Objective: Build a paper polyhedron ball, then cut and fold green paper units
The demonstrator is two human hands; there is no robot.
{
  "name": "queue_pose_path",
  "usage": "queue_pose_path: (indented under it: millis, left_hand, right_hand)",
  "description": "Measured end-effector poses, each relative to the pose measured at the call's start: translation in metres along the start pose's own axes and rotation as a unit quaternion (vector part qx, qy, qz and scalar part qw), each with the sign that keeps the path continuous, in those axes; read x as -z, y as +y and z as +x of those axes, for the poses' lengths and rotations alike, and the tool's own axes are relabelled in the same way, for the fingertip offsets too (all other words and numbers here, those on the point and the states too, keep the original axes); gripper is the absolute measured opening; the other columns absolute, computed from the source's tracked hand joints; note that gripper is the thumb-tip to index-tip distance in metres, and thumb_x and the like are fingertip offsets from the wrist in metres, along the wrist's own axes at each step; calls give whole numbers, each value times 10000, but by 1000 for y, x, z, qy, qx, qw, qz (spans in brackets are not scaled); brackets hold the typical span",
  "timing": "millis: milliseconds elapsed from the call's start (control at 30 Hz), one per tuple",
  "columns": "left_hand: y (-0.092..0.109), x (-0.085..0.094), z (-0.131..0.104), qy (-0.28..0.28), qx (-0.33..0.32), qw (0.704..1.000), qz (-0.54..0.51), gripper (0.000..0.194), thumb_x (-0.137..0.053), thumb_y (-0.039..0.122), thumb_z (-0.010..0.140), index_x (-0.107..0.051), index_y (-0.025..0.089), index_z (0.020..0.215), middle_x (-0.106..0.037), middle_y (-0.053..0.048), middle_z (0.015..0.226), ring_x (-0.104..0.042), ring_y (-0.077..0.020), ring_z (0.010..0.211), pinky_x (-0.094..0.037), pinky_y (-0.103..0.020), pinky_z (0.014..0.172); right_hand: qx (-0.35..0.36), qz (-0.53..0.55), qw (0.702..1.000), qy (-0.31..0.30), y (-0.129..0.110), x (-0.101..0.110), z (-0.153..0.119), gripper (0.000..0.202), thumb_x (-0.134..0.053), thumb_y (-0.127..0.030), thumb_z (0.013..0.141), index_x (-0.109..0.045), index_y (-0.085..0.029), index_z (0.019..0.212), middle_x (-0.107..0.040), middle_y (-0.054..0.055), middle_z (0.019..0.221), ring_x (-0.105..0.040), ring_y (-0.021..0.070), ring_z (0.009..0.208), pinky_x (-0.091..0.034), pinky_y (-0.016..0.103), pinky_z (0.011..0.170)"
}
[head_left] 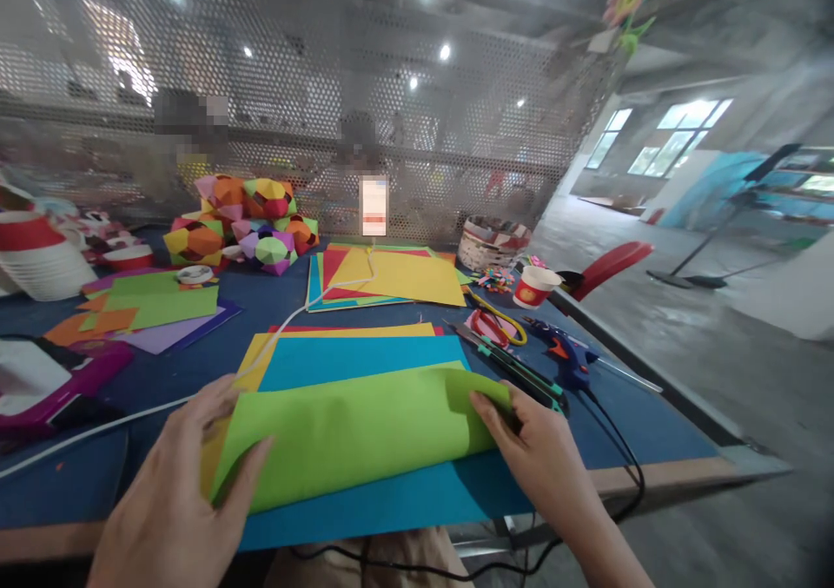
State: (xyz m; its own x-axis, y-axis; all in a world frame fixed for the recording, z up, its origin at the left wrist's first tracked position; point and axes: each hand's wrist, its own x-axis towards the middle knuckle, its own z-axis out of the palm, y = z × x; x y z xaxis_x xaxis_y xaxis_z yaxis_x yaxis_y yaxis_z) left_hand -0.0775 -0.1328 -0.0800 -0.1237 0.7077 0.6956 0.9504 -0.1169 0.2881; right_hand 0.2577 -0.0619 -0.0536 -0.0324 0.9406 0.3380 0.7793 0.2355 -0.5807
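Note:
A light green sheet of craft paper or felt point(352, 436) lies bent over lengthwise in front of me, on top of a blue sheet point(365, 358). My left hand point(179, 484) grips its left end, thumb on top and fingers around the edge, where a yellow strip also shows. At the other end, my right hand point(538, 440) pinches the green sheet between thumb and fingers, and that corner curls up. Yellow and red edges stick out from beneath the blue sheet. Just beyond my right hand lies a black and green utility knife point(518, 369).
Behind is a stack of coloured sheets point(404, 275) crossed by a white cable. A blue glue gun point(570, 353), paper cup point(536, 287) and woven basket point(493, 242) stand right. Colourful paper balls point(244, 223) and green sheets point(160, 300) are left, before a perforated metal screen point(293, 75).

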Motion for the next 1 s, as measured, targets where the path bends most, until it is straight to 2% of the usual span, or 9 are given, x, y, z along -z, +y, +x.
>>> queue_pose_path:
  millis: [33, 100, 167, 200, 300, 467, 633, 867, 1000]
  left_hand:
    - [6, -1, 0, 19, -34, 999, 32, 603, -540, 384, 981, -380, 236, 1544, -609, -122, 1431, -656, -327, 1222, -553, -451, 995]
    - [18, -3, 0, -2, -164, 985, 55, 544, -461, 261, 999, -409, 230, 1540, -522, -108, 1537, -542, -290, 1370, -354, -461, 1202]
    - [30, -7, 0, -51, -299, 951, 55, 500, -442, 215, 992, -495, 228, 1489, -564, -64, 1510, -539, -234, 1371, -189, -413, 1277]
    - [35, -10, 0, -64, -341, 936, 58, 466, -468, 245, 991, -542, 232, 1451, -609, -44, 1466, -570, -220, 1333, -135, -400, 1290]
    - [44, -21, 2, -67, -386, 917, 75, 406, -522, 400, 995, -636, 256, 1357, -685, -21, 1367, -640, -221, 1214, -63, -427, 1298]
    - [44, -41, -4, -61, -389, 916, 75, 524, -449, 562, 996, -651, 236, 1352, -703, -77, 1328, -637, -277, 1193, -63, -503, 1289]
    - [43, -52, -17, -64, -316, 944, 63, 482, -354, 437, 1037, -580, 256, 1423, -638, -84, 1422, -544, -298, 1331, -158, -552, 1265]
    - [40, -44, -7, -99, -367, 921, 84, 472, -470, 406, 1017, -557, 245, 1452, -662, -78, 1396, -622, -267, 1251, -79, -499, 1293]
    - [48, -49, -18, -96, -291, 949, 79, 410, -475, 372, 1041, -567, 302, 1434, -632, -37, 1440, -543, -266, 1376, -151, -536, 1287]
  right_hand:
    - [8, -20, 1000, -8, 0, -2, 2, 420, -463, -541, 939, -679, -200, 822, -662, 26, 591, -621, 200, 513, -407, 282, 471]
    - [24, -61, 998, -19, 0, -6, 6, 429, -444, -536, 959, -684, -198, 851, -716, 58, 677, -677, 222, 591, -429, 287, 506]
    - [40, -100, 994, -10, 2, -11, 9, 421, -438, -517, 972, -690, -190, 892, -750, 89, 757, -713, 239, 657, -453, 294, 549]
    - [49, -117, 992, -5, 2, -14, 10, 413, -431, -504, 981, -689, -192, 899, -748, 88, 748, -712, 240, 650, -451, 296, 554]
    - [76, -155, 985, -1, 3, -19, 12, 393, -413, -479, 1003, -651, -219, 830, -688, 37, 627, -638, 210, 510, -399, 294, 507]
    - [104, -177, 979, 10, 1, -21, 17, 378, -393, -457, 1027, -591, -241, 788, -636, 1, 595, -573, 180, 443, -372, 283, 479]
    - [107, -144, 984, -10, 2, -20, 22, 407, -403, -510, 1023, -570, -252, 755, -616, -14, 568, -556, 162, 427, -385, 263, 437]
    - [71, -140, 988, 4, 13, -23, 21, 463, -431, -622, 979, -663, -245, 842, -722, 28, 663, -646, 195, 473, -480, 280, 450]
    - [71, -139, 988, 2, 23, -22, 24, 470, -475, -667, 928, -682, -260, 817, -727, 47, 641, -673, 228, 475, -476, 300, 403]
